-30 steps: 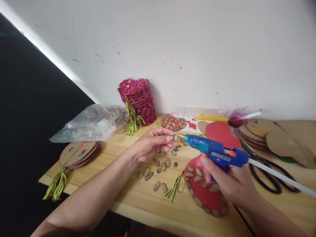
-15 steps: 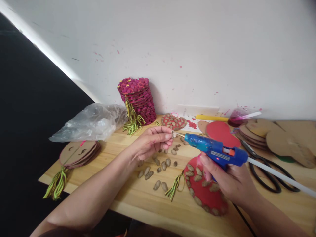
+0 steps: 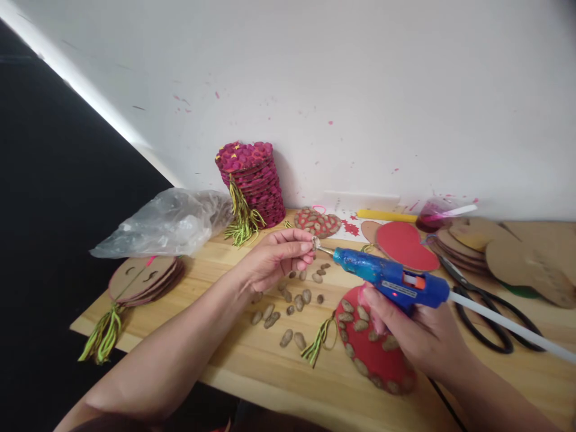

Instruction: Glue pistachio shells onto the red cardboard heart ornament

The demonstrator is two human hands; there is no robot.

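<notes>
Between thumb and fingers, my left hand pinches a small peanut shell. My right hand is wrapped around a blue hot glue gun, whose metal nozzle meets the shell. A white glue stick sticks out of the gun's back. Under the gun lies a red disc with peanut shells stuck along its edge and a green-yellow tassel; my right hand hides part of it. Several loose peanuts are scattered on the wooden table below my left hand.
Black scissors and stacked cardboard shapes lie at right, near a red heart. A stack of purple shell-covered discs stands by the wall. A plastic bag and tasselled cardboard discs are at left.
The glue gun has shifted slightly left and down, and its nozzle tilts up a little more at the peanut shell. My left hand has hardly moved.
</notes>
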